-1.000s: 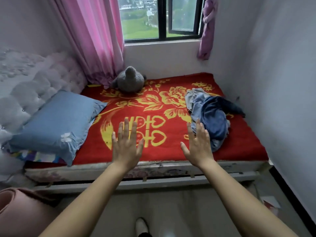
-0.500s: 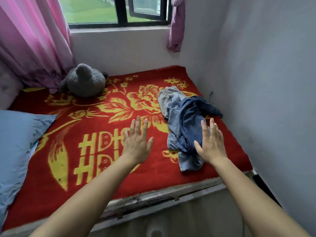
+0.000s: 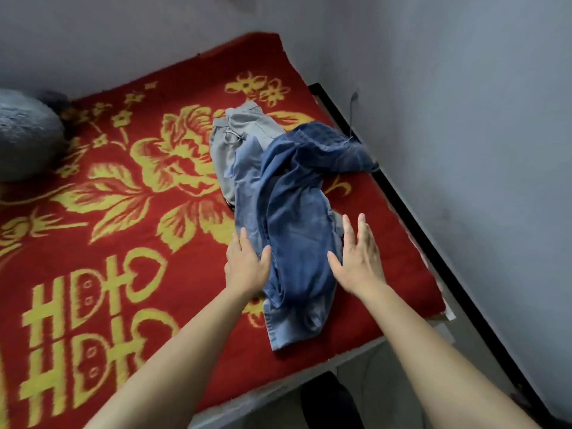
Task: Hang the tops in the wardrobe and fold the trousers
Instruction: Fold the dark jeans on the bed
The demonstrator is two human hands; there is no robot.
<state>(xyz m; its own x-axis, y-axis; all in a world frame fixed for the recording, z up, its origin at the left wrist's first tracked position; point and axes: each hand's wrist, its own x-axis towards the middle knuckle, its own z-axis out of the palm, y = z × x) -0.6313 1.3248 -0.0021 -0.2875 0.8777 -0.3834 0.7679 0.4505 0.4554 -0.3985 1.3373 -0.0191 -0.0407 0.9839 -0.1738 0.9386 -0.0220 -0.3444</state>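
Observation:
A heap of denim clothes lies on the right side of the red and yellow bed blanket (image 3: pixel 123 212). A dark blue garment (image 3: pixel 297 218) is on top, with a lighter blue one (image 3: pixel 244 168) and a pale grey one (image 3: pixel 235 128) under it. My left hand (image 3: pixel 246 266) is at the heap's left edge, fingers straight, thumb against the cloth. My right hand (image 3: pixel 359 255) is spread flat at the heap's right edge, thumb touching the denim. Neither hand grips anything.
A grey plush toy (image 3: pixel 24 134) sits at the far left of the bed. The pale wall (image 3: pixel 464 119) runs close along the bed's right side, with a black skirting strip (image 3: pixel 433 252) below it. Floor shows past the bed's near edge (image 3: pixel 278 388).
The view has swung down and right, closer to the bed. Both hands went forward from in front of the heap to its two sides, now touching the denim.

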